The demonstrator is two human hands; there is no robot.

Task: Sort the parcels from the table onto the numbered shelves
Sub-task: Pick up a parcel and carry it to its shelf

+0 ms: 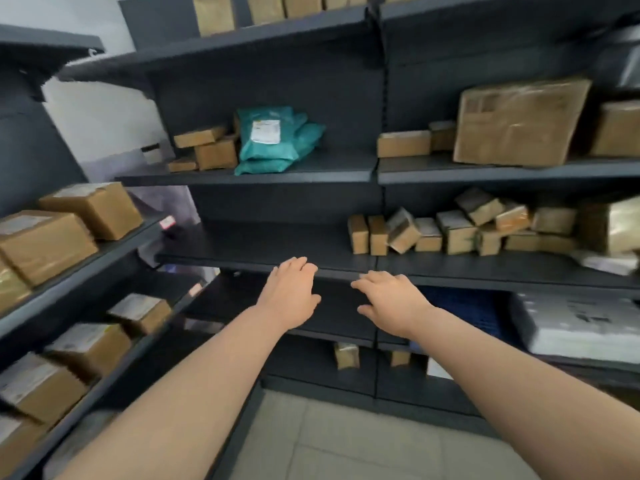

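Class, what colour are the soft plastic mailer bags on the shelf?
Plastic mailer bags: teal, head view.

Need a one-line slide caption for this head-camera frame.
Left hand and right hand, open and empty, reach toward a dark shelf beside small brown parcels, below teal mailers.

Dark grey shelves point(263, 240), brown parcels point(519, 123), teal mailers point(273, 140), perhaps white-labelled.

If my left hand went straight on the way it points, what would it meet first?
Likely the front edge of the dark shelf; the left hand has its fingertips at it. Beyond, bare board to the back panel. Depth unclear.
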